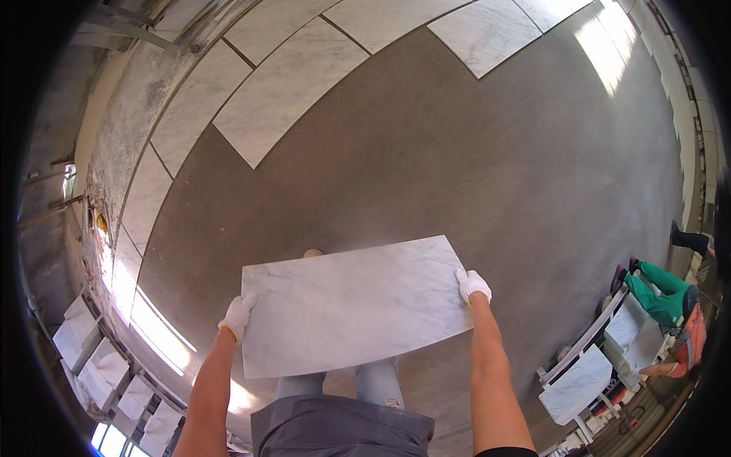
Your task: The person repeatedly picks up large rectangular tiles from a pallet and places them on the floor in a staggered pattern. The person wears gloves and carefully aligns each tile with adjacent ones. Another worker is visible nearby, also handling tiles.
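Observation:
A large rectangular slab of white marble with grey veins [354,305] is held up in front of my body, above the grey floor. My left hand [239,316], in a white glove, grips its left edge. On the opposite short edge, my right hand [474,285] is closed, also gloved in white, with the thumb lying on top. The fingers under the slab are hidden. Below it show my jeans, a dark apron [343,426] and the tip of one shoe [313,253].
White marble slabs [289,84] lie in rows on the grey floor [426,152] along the far and left sides. Racks with more slabs stand at lower left [106,369] and lower right [576,385]. A co-worker in green trousers [662,293] bends over slabs at right; another person's dark boot [689,240] shows beyond.

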Available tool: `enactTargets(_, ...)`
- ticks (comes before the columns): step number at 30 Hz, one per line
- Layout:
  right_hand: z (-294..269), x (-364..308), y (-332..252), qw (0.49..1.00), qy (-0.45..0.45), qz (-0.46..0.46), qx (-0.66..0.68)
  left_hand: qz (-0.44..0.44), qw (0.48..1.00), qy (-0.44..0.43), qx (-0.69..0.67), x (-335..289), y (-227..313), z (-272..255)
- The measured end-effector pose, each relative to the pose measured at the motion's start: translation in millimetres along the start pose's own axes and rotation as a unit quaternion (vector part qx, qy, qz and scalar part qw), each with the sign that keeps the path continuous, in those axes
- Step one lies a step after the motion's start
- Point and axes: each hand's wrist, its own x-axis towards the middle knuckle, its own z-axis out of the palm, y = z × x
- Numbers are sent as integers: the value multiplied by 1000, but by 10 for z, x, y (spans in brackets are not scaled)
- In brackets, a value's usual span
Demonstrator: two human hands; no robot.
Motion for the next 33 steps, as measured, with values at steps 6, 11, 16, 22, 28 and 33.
enactTargets(6,466,360,627,990,45,72,109,80,990,15,117,878,1307,622)
enactTargets(11,783,659,1091,972,78,135,175,224,959,-51,165,1053,2294,1469)
enactTargets(16,1162,1103,1430,939,106,201,256,340,919,-101,169,1485,2944,2568)
enactTargets(22,1698,1702,1682,902,170,242,314,383,893,-116,204,2138,3172,3339)
enactTargets(28,1363,2071,1040,865,192,36,462,444,857,-30,260,2274,3272,3771)
enactTargets(33,1329,1641,24,752,118,-56,646,397,846,-11,357,1830,3118,3675)
